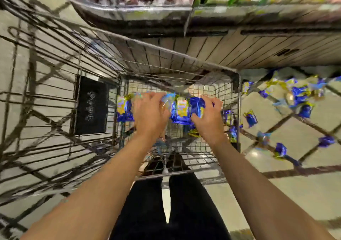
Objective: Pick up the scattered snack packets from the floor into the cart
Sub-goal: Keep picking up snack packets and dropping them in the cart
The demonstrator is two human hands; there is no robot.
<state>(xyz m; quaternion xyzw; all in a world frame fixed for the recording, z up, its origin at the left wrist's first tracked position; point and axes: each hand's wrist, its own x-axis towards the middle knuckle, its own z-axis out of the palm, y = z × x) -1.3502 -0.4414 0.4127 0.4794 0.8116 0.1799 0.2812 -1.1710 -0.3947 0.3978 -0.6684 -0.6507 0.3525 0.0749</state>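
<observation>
A wire shopping cart (237, 99) stands in front of me, seen from above. Both my hands are inside its basket. My left hand (149, 114) grips blue-and-yellow snack packets (167, 100), and my right hand (208, 116) grips more of the same packets (197, 107). Between the hands sits another packet (181, 110), and one more (123, 108) lies left of my left hand. Several loose packets (299, 94) are scattered on the floor right of the cart. The picture is blurred by motion.
A second wire cart (46, 92) with a black panel (91, 105) stands on the left. Store shelves (203, 11) with packaged goods run along the top, above a slatted base (239, 51). My legs in black trousers (166, 203) are below the cart.
</observation>
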